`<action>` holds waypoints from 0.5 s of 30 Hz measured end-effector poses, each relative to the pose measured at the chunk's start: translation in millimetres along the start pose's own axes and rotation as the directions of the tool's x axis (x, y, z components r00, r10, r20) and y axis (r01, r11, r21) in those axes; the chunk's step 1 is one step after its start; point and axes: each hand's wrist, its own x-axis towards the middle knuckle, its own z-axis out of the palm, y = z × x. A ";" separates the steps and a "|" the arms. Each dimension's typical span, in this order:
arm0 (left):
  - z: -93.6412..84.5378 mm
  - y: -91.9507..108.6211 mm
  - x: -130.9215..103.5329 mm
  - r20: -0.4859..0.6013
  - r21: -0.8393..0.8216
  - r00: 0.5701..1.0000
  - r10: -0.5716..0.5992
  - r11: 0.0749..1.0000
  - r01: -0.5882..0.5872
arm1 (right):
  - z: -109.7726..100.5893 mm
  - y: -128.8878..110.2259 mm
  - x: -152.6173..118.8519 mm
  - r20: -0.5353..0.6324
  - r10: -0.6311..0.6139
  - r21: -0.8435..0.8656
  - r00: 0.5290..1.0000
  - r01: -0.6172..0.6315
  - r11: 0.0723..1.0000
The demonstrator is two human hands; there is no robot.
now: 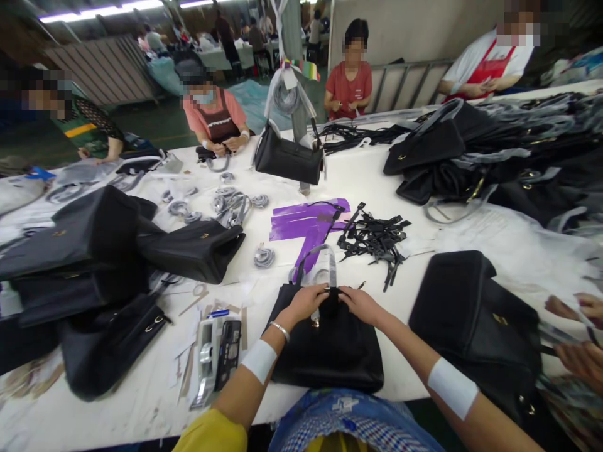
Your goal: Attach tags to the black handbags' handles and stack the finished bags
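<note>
A black handbag (330,358) lies on the table right before me, its top edge pointing away. At that edge my left hand (307,302) and my right hand (362,305) meet from either side. Their fingers pinch a short black strap (333,295) between them. Beyond my fingers rises the bag's handle (332,263), partly in clear wrap. A small metal clasp (315,321) shows by my left fingers. Further off, purple strips (294,225) lie on the table beside a heap of short black straps (377,235).
More black bags are piled at left (94,232) and right (438,138), with another bag (475,314) near right. A tape dispenser (217,351) stands left. Wrapped coiled straps (264,256) lie about. One bag (289,157) hangs from a post. Co-workers sit around; another person's hands (584,358) are at right.
</note>
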 end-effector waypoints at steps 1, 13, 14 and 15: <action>0.8 -2.5 -3.7 -0.018 -0.021 1.000 -0.009 1.000 0.009 | 2.9 0.5 -3.1 -0.053 0.006 0.004 0.999 -0.006 1.000; 4.2 -19.5 -16.1 -0.300 -0.150 0.943 -0.146 0.983 0.104 | 15.3 -18.9 -21.2 -0.439 -0.026 0.238 0.898 0.144 0.961; 7.8 -21.6 -16.8 -0.306 -0.163 0.938 -0.163 0.980 0.117 | 17.7 -18.2 -19.4 -0.427 -0.003 0.272 0.904 0.132 0.953; 11.7 -23.5 -16.9 -0.316 -0.152 0.934 -0.169 0.980 0.126 | 20.4 -17.1 -17.6 -0.416 0.021 0.303 0.909 0.116 0.946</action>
